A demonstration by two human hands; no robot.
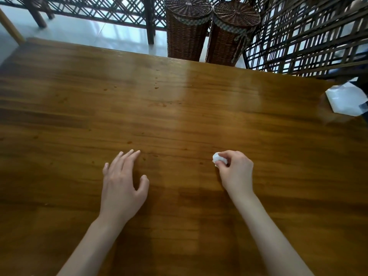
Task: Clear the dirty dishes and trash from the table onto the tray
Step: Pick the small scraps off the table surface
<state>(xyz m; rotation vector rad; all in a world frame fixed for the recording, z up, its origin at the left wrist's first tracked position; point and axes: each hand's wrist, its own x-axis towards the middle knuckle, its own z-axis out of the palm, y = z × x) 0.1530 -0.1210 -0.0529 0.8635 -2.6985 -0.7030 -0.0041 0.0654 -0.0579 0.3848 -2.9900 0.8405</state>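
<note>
Small white crumpled paper wad [218, 158], pinched in right hand [236, 170] fingertips, low over wooden desk [179, 108]. Brown crumbs and droplets [156, 87] scattered mid-desk. White sheet-like item [345, 100] at desk's far right edge, partly cut off.

— What is carrying everything?
— A glossy wooden table [179, 120], showing small crumbs and droplets [156, 87] scattered across its middle.
— Anything else lying on it?
— White paper [346, 100] is sitting at its right edge.
</note>
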